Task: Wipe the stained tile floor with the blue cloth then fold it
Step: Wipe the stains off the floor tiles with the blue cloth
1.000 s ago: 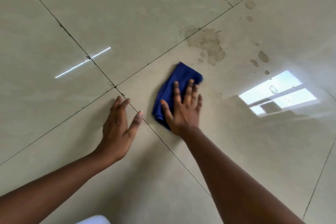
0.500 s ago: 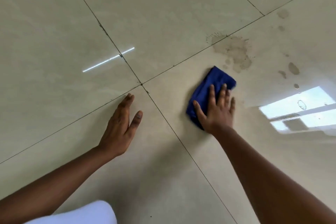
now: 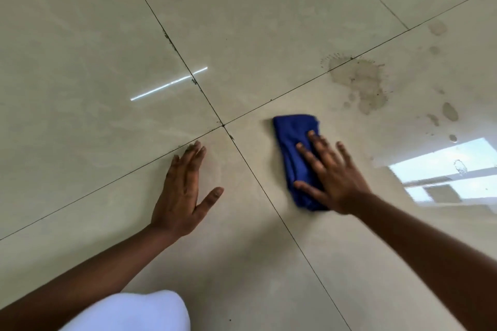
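Observation:
A folded blue cloth lies flat on the glossy beige tile floor. My right hand presses down on its near half with fingers spread. A large brownish stain sits on the tile beyond and right of the cloth, apart from it, with smaller spots further right. My left hand rests flat on the neighbouring tile, fingers apart, holding nothing, just left of the grout crossing.
Dark grout lines cross the floor diagonally. A bright window reflection glares on the tile at the right edge. A white clothed knee shows at the bottom.
My right hand has slid the cloth nearer and away from the large stain, turning it more upright in view. The left hand stays planted. The camera has shifted, showing more of the knee.

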